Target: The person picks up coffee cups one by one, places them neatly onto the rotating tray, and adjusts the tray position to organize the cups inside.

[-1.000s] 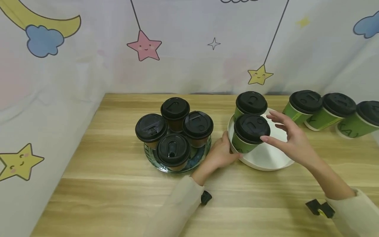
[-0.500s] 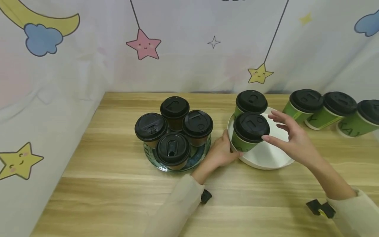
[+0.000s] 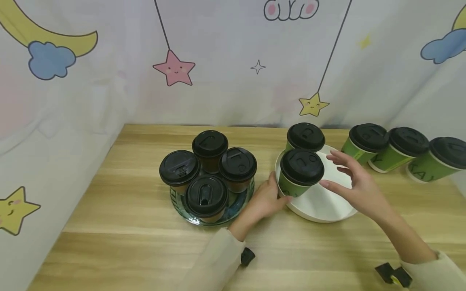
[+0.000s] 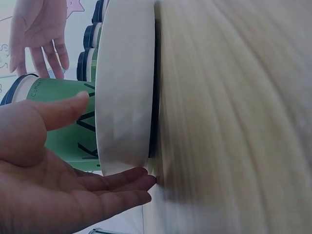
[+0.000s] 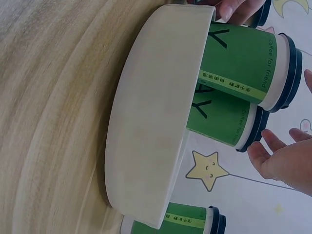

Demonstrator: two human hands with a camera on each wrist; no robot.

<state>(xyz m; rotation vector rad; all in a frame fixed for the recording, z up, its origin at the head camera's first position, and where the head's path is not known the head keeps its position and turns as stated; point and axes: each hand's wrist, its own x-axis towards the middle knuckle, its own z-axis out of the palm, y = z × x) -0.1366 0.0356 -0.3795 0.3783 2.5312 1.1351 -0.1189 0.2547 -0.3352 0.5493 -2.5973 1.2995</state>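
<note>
Two green paper coffee cups with black lids stand on a white round plate (image 3: 329, 202): a front cup (image 3: 294, 188) and a back cup (image 3: 305, 136). My left hand (image 3: 267, 198) lies at the plate's left edge. In the left wrist view, its fingers (image 4: 114, 195) are fairly straight against the plate's side, and the thumb points across the front cup (image 4: 63, 134). My right hand (image 3: 354, 188) hovers over the plate with spread, slightly bent fingers and holds nothing. In the head view, its thumb tip is close to the front cup's lid (image 3: 302, 165).
On the left, a patterned glass plate (image 3: 182, 210) bears several brown cups with black lids (image 3: 206, 196). At the right back, three more green cups (image 3: 395, 153) stand on the wooden table (image 3: 127, 242). A printed white curtain (image 3: 225, 93) hangs behind.
The head view has tilted, so the scene sits lower in it. My right thumb has come slightly away from the front cup's lid. The left hand stays at the plate edge.
</note>
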